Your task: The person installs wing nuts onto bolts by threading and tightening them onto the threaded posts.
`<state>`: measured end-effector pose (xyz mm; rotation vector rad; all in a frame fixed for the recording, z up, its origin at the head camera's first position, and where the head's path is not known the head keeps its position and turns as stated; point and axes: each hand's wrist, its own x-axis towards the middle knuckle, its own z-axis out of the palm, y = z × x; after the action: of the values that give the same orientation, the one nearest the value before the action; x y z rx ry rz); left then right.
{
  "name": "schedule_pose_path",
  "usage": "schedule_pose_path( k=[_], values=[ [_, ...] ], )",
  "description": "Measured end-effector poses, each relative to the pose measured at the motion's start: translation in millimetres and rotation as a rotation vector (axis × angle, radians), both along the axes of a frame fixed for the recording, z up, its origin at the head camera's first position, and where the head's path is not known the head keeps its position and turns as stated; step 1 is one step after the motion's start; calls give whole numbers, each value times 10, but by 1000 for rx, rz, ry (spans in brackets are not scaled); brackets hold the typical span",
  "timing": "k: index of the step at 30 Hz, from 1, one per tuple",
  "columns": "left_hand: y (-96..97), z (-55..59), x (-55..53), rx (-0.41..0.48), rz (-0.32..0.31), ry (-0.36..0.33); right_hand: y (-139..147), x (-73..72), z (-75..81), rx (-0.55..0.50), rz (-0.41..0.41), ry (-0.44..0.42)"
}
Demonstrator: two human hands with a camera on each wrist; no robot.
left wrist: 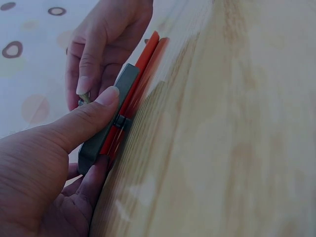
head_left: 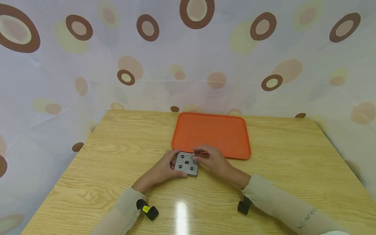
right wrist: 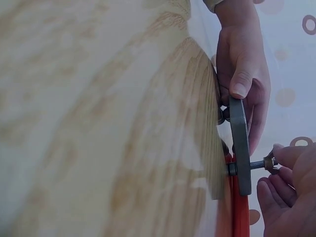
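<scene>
A grey square metal plate (head_left: 186, 170) with several round holes is held above the wooden table, near the orange tray's front edge. My left hand (head_left: 164, 168) grips it by its left side, thumb on the near edge. A threaded bolt (right wrist: 256, 165) sticks up from the plate's far right corner. Between thumb and fingers, my right hand (head_left: 215, 161) pinches what looks like a small wing nut (right wrist: 269, 163) at that bolt's end. Dark bolt heads (right wrist: 232, 169) show on the plate's underside in the right wrist view. The right fingers partly hide the wing nut.
Behind the plate lies an orange tray (head_left: 211, 132) with a raised rim. The wooden table (head_left: 117, 140) extends on both sides, with a patterned cloth (head_left: 199, 65) hanging behind it. Black straps (head_left: 147, 209) are on both wrists.
</scene>
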<state>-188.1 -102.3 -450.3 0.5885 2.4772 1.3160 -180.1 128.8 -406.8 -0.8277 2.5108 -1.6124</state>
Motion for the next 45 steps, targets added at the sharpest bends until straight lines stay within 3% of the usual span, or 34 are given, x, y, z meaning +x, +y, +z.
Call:
schedule_pose_path(
  k=[25, 34, 45],
  values=[
    [1, 18, 12, 12, -6, 5, 73, 20, 18, 32, -52, 42],
    [-3, 25, 15, 11, -7, 0, 127, -151, -294, 38, -67, 58],
    [-5, 30, 5, 0, -2, -2, 116, -160, -315, 66, -85, 86]
  ],
)
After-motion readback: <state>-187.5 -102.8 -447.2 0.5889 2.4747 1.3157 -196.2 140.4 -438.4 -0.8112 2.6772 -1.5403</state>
